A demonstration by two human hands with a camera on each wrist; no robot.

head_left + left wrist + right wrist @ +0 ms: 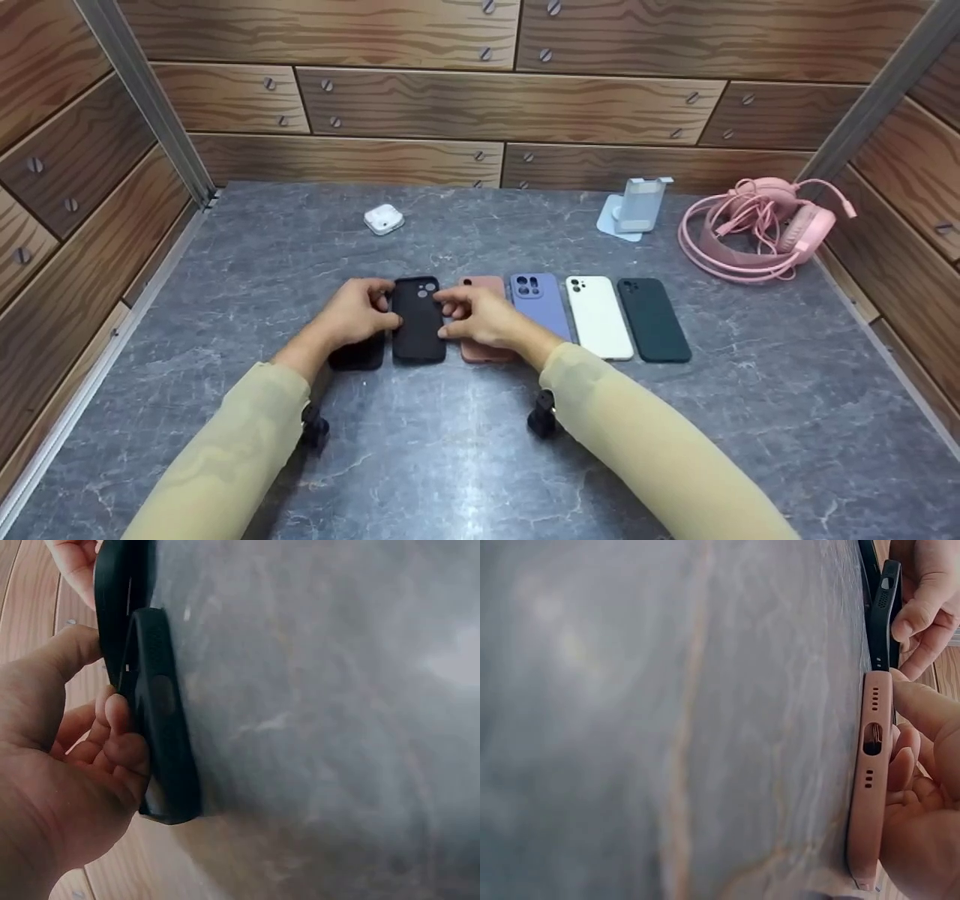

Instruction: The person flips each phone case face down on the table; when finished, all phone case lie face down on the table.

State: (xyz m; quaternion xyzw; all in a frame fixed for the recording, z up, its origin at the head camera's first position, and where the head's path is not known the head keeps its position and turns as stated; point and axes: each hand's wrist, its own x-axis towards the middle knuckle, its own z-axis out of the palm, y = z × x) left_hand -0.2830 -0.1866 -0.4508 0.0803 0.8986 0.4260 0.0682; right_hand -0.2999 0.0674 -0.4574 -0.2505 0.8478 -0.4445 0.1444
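A black phone case [418, 322], its camera cutout at the top right in the head view, is between both hands. My left hand [356, 311] holds its left edge with thumb and fingers. On the opposite edge my right hand [484, 315] grips with thumb and index finger, the other fingers curled in. Another dark phone case [358, 355] lies partly hidden beneath the left hand; its side [166, 720] is near in the left wrist view. Below the right hand is a pink phone case [486, 352], its port edge [868, 787] facing the right wrist camera.
Rightward in the row lie a purple phone case [544, 304], a white one [600, 319] and a dark green one [654, 319]. Behind them are a white earbud case [384, 219], a light blue phone stand [639, 210] and pink headphones [806, 229] with a coiled cable.
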